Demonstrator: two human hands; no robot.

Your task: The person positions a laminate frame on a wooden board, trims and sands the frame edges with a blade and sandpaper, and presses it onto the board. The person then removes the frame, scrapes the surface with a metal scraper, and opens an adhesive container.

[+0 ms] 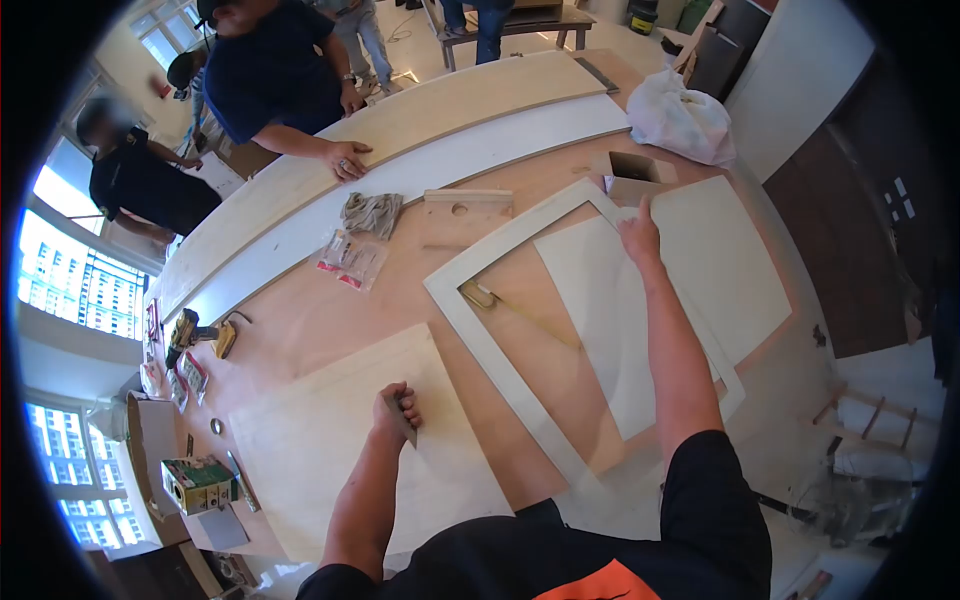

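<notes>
My left hand (394, 405) is closed around a thin grey flat piece (409, 432), its kind not clear, above a pale plywood panel (330, 440). My right hand (640, 235) grips the far corner of a white rectangular frame (520, 392), fingers wrapped over its edge. Inside the frame's opening a yellow tape measure (478, 295) lies with its blade pulled out. White panels (590, 330) rest partly beneath the frame and to its right.
Across the table (290, 345), a person's hand (346, 160) rests on a long curved board (430, 110). A drill (185, 335), a grey cloth (371, 214), a plastic packet (352, 258), an open box (635, 178) and a white bag (682, 118) lie about. Other people stand beyond.
</notes>
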